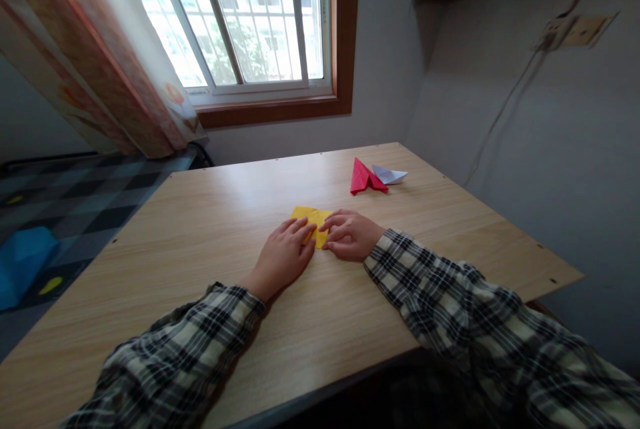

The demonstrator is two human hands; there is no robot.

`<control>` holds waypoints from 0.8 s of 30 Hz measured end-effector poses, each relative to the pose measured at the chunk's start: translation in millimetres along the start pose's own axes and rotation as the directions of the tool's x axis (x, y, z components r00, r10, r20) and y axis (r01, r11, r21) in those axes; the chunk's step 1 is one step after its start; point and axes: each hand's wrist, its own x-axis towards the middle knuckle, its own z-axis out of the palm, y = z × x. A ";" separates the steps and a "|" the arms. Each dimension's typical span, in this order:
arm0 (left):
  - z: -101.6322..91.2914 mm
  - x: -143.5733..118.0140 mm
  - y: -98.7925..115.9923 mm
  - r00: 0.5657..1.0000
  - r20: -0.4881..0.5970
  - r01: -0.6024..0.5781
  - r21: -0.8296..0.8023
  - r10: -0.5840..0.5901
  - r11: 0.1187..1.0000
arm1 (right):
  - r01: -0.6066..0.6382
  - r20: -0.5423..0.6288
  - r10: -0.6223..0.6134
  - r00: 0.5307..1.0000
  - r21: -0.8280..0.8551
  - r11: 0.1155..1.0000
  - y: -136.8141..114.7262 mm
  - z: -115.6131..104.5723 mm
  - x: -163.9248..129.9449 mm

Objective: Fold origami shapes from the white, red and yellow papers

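Note:
A small folded sheet of yellow paper (306, 211) lies on the wooden table, partly hidden under my fingers. My left hand (285, 249) rests flat on its left side, fingers stretched out and pressing down on it. From the right, my right hand (353, 234) bends its fingers and thumb onto the paper's right part and grips it there. The fingertips of both hands almost meet over the sheet's middle. Farther back stands a red folded paper piece (367, 178), pointed at the top, and just beside it a white folded paper boat (391, 174).
The light wooden table (225, 206) has its right edge close to the wall. Behind it is a barred window (250, 22) with a curtain (115, 49). On the left, a blue object (25, 259) lies on checked cloth (80, 199). A cable (505, 109) hangs from the wall socket (583, 30).

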 end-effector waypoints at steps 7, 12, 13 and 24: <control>-1.1 0.1 0.0 1.000 0.001 -0.020 -0.002 0.020 1.000 | 0.048 -0.006 -0.048 0.999 0.059 0.997 0.6 0.7 -0.8; -0.5 0.7 -1.3 1.000 0.008 -0.026 -0.039 0.027 0.999 | 0.027 -0.053 -0.023 0.998 0.077 0.997 -3.8 0.7 1.1; -0.2 1.0 -1.8 0.999 0.010 -0.030 -0.052 0.030 0.998 | 0.009 -0.077 -0.004 0.997 0.062 0.998 -4.1 0.7 1.7; -11.3 -0.1 6.4 0.982 -0.013 -0.183 -0.307 0.188 0.934 | -0.176 -0.062 0.169 0.984 -0.124 0.977 0.7 -1.4 1.6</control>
